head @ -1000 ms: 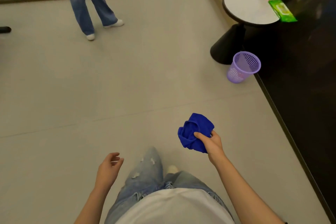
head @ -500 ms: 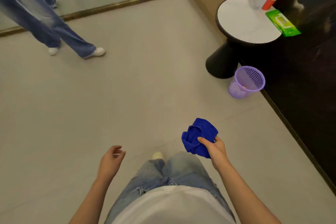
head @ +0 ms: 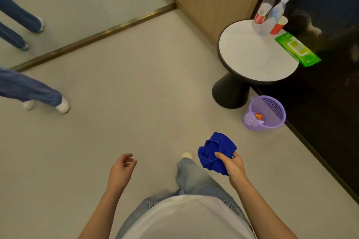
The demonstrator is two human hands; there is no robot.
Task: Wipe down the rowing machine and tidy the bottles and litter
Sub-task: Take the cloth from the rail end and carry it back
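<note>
table [head: 252,60] nearer, right hand [head: 234,167] clutching cloth [head: 215,151]

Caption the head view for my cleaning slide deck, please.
Right hand carrying a bunched blue cloth toward the round side table and purple bin.

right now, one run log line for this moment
right hand: holds blue cloth | left hand: empty | bottles, red cup: on round table | purple bin: on floor

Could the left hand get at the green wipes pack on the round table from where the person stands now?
Probably not yet. The left hand hangs empty by the hip, while the green wipes pack lies on the round table's far edge. Open floor lies between, so nothing blocks a walk closer.
</note>
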